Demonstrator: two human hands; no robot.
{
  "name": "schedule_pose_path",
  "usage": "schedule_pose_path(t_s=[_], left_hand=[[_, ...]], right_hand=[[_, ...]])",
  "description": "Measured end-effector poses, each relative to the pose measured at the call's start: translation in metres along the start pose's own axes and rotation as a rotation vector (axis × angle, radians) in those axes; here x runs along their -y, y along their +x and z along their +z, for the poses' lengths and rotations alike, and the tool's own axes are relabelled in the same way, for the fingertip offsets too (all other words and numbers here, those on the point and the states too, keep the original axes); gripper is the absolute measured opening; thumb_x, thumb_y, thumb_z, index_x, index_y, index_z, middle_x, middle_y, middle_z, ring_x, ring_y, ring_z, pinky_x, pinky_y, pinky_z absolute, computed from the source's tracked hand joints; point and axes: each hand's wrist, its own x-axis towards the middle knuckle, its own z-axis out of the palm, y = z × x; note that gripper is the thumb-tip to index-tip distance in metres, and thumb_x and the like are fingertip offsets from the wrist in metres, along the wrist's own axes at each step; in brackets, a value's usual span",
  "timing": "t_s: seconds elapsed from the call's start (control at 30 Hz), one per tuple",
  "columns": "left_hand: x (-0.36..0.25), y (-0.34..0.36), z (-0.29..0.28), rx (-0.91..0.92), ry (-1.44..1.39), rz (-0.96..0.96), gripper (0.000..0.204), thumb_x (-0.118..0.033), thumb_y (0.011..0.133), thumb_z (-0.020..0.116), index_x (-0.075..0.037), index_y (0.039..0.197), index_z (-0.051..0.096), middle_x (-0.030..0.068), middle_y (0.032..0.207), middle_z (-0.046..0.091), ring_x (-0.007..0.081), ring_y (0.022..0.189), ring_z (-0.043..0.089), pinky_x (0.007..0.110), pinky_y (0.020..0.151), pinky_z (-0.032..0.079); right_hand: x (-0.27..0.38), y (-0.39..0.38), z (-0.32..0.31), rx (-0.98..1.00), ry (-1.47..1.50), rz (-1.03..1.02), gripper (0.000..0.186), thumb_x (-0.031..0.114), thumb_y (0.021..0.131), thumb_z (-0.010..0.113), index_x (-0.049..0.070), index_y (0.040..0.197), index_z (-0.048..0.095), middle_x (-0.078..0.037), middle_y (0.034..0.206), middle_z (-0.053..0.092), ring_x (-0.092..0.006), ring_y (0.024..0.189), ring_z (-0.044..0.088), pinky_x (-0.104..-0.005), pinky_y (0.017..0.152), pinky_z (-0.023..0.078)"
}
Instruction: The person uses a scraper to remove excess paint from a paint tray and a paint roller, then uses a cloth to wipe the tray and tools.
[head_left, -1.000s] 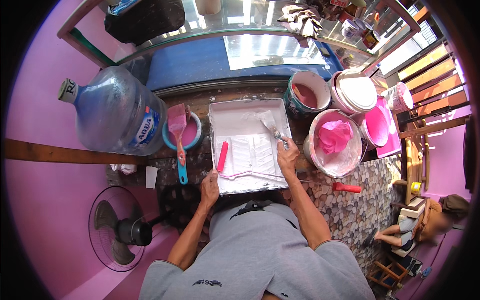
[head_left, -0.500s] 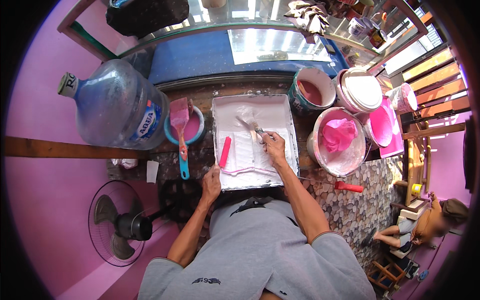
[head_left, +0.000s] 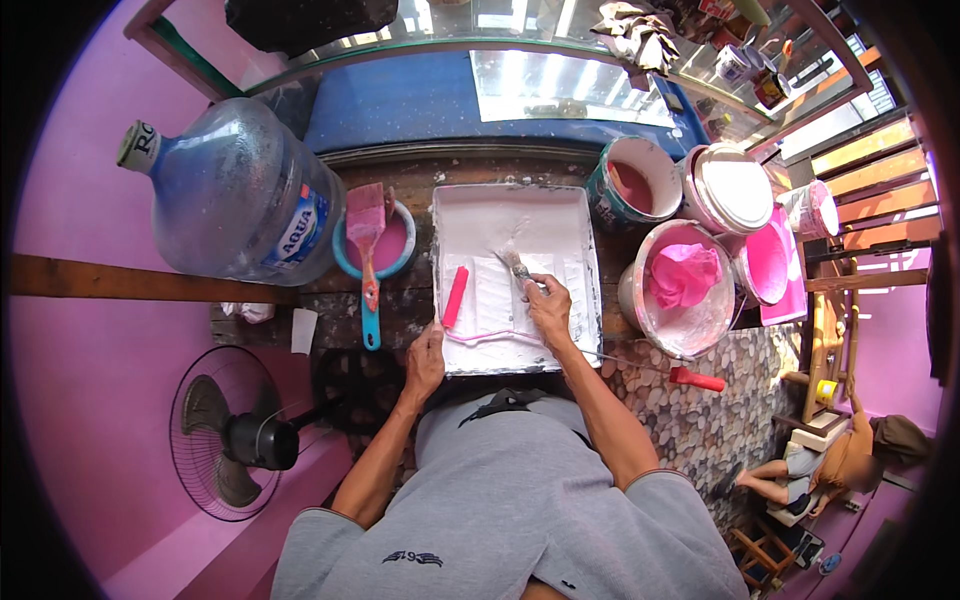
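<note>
A white paint tray (head_left: 590, 215) with ridges and a coat of white paint lies in front of me. My left hand (head_left: 425, 360) is closed on its near left edge. In my right hand (head_left: 547, 307) is a paint-caked putty knife (head_left: 516, 265), its thin blade low over the tray's middle, with contact unclear. A paint roller lies across the tray: its pink sleeve (head_left: 456, 297) is beside the left wall, its bent wire frame (head_left: 495, 335) passes under my right wrist, and its red handle (head_left: 697, 379) sticks out on the right.
Left of the tray, a wide brush (head_left: 368, 235) rests across a blue bowl (head_left: 410, 245) of pink paint, near a large water bottle (head_left: 240, 200). Several paint buckets (head_left: 640, 285) crowd the right. A fan (head_left: 225, 435) stands lower left; another person (head_left: 835, 460) sits lower right.
The putty knife has turned in my right hand and its blade now shows shorter. My left hand stays at the tray edge. The whole view has shifted slightly.
</note>
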Motion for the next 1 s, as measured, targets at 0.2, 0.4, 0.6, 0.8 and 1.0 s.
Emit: schedule_pose_path(t_s=[0.2,0.4,0.6,0.8,1.0], left_hand=[[0.002,0.002,0.001,0.017,-0.015,0.010,0.044,-0.032,0.102,0.035,0.006,0.102,0.058,0.0225,0.083,0.058,0.0279,0.076,0.054,0.038,0.076,0.044],[0.002,0.001,-0.001,0.031,-0.005,0.000,0.044,-0.032,0.102,0.035,0.006,0.100,0.058,0.0207,0.081,0.058,0.0259,0.076,0.053,0.037,0.076,0.044],[0.003,0.001,-0.001,0.039,0.003,-0.050,0.044,-0.032,0.102,0.036,0.005,0.101,0.058,0.0202,0.080,0.057,0.0225,0.075,0.051,0.037,0.075,0.044],[0.004,0.002,-0.002,0.060,-0.020,-0.046,0.049,-0.038,0.101,0.034,0.001,0.120,0.057,0.0274,0.102,0.063,0.0431,0.099,0.060,0.042,0.084,0.046],[0.000,0.001,-0.003,0.068,-0.001,-0.040,0.050,-0.038,0.101,0.034,0.001,0.121,0.057,0.0278,0.105,0.063,0.0434,0.103,0.059,0.041,0.086,0.045]], right_hand=[[0.017,0.016,0.021,0.115,0.403,0.202,0.023,0.017,0.085,0.066,-0.001,0.098,0.063,-0.007,0.070,0.061,-0.0063,0.047,0.045,-0.0213,0.043,0.035],[0.027,0.017,0.005,0.069,0.487,0.270,0.020,0.015,0.086,0.067,-0.001,0.096,0.062,-0.006,0.069,0.059,-0.0070,0.045,0.044,-0.0207,0.040,0.032],[0.021,0.015,-0.026,-0.019,0.316,0.219,0.017,0.017,0.086,0.066,0.002,0.094,0.064,-0.004,0.066,0.058,-0.0054,0.043,0.043,-0.0192,0.038,0.029],[0.036,0.019,-0.019,-0.114,0.032,0.046,0.024,0.018,0.082,0.063,-0.003,0.094,0.067,-0.012,0.073,0.067,-0.0177,0.065,0.065,-0.0304,0.064,0.049],[0.031,0.029,-0.026,-0.069,-0.279,-0.034,0.025,0.019,0.078,0.063,0.000,0.094,0.069,-0.019,0.076,0.068,-0.0277,0.067,0.067,-0.0358,0.068,0.051]])
